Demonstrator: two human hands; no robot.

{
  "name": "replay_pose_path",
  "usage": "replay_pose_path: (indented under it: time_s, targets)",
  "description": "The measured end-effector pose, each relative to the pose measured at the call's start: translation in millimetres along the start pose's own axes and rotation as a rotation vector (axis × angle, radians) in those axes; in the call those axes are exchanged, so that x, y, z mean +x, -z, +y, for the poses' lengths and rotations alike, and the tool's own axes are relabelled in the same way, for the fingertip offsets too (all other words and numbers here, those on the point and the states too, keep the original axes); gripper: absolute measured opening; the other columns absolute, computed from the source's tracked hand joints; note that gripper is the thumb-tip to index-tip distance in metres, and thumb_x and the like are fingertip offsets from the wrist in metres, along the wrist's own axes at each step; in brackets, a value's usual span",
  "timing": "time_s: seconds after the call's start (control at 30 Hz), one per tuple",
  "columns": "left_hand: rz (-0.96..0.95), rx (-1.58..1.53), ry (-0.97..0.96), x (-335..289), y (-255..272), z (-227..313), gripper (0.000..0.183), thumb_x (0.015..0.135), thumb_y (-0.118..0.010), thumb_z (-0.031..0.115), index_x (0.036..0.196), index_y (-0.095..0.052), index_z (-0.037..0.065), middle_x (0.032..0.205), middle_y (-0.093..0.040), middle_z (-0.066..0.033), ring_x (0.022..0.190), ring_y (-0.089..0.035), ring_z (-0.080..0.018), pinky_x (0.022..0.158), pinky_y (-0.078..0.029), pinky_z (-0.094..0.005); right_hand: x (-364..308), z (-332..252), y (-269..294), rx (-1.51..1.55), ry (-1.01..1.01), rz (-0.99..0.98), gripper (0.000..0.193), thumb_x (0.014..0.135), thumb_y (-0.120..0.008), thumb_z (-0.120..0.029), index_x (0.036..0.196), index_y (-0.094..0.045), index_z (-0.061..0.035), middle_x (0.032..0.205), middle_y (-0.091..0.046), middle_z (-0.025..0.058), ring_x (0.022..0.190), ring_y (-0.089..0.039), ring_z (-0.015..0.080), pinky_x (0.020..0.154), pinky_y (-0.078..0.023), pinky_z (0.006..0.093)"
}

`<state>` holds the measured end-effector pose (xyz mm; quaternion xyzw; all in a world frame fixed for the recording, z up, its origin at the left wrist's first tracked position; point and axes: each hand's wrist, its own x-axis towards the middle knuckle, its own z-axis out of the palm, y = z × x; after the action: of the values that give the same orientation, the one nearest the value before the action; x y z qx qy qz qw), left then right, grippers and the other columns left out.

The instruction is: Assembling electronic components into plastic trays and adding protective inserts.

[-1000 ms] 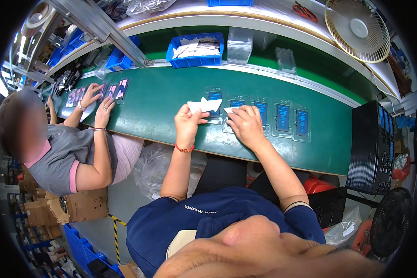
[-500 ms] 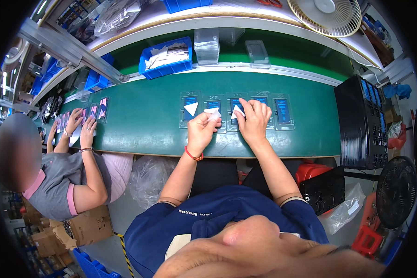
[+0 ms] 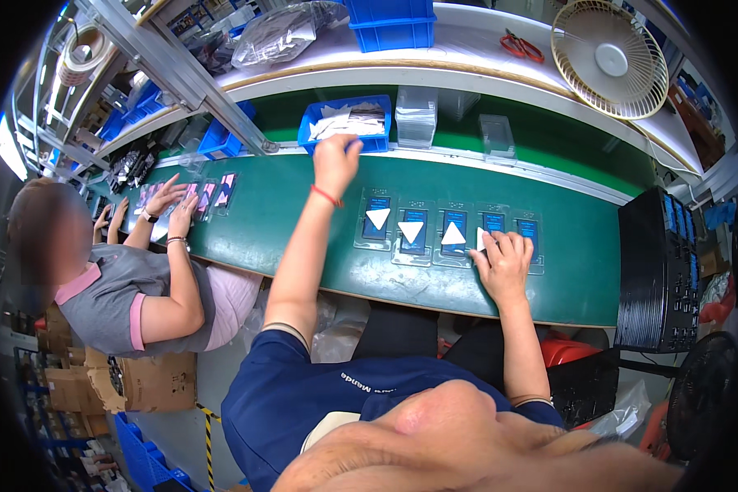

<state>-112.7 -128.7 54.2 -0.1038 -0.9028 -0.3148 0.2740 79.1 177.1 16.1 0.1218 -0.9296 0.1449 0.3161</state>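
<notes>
Several phone-like devices with lit blue screens lie in a row in clear plastic trays. White triangular pieces rest on the screens of the left-hand ones. My right hand is over the right end of the row, thumb apart from the bent fingers, fingertips beside another white triangle on a screen and partly covering it. My left arm stretches forward; my left hand is at the front edge of a blue bin heaped with white pieces. Its fingertips are blurred and partly hidden.
Stacked clear trays stand behind the row. A shelf above holds a fan, red-handled pliers and blue bins. A black equipment rack borders the right end. At left, a co-worker handles similar devices.
My left hand has moved from the device row forward to the blue bin. My right hand has shifted right along the row. More triangles now lie uncovered on the screens. The view has shifted.
</notes>
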Motion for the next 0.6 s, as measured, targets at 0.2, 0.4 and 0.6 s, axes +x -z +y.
replay_pose_path:
  time_s: [0.2,0.4,0.6]
  targets:
    - [0.046,0.304,-0.142,78.9,-27.3,-57.5,0.024,0.075,-0.073,0.022,0.09,-0.072,0.003,0.094,-0.068,-0.0189,0.09,-0.065,-0.0355,0.083,-0.051,-0.042,-6.7,3.7,-9.8,-0.017,-0.05,0.006,0.044,0.071,-0.076,-0.027,0.104,-0.064,-0.0007,0.104,-0.06,0.0119,0.097,-0.052,0.0291,0.088,-0.036,0.0436]
    - [-0.146,0.333,0.108,82.8,-39.0,-79.0,0.021,0.078,-0.07,0.026,0.084,-0.074,0.007,0.083,-0.068,-0.0185,0.084,-0.066,-0.0355,0.079,-0.052,-0.0438,-5.8,6.0,-10.8,0.02,-0.067,0.006,0.045,0.072,-0.075,-0.024,0.107,-0.063,0.0005,0.103,-0.06,0.0118,0.096,-0.053,0.0292,0.086,-0.038,0.0429]
    - [0.16,0.213,-0.108,71.3,-23.0,-83.3,0.019,0.075,-0.073,0.025,0.081,-0.074,0.007,0.079,-0.068,-0.0169,0.075,-0.066,-0.0317,0.069,-0.052,-0.0393,-4.5,4.5,-10.0,0.066,-0.103,-0.002,0.045,0.073,-0.074,-0.021,0.111,-0.062,-0.0002,0.102,-0.059,0.0114,0.097,-0.053,0.0292,0.086,-0.038,0.0418]
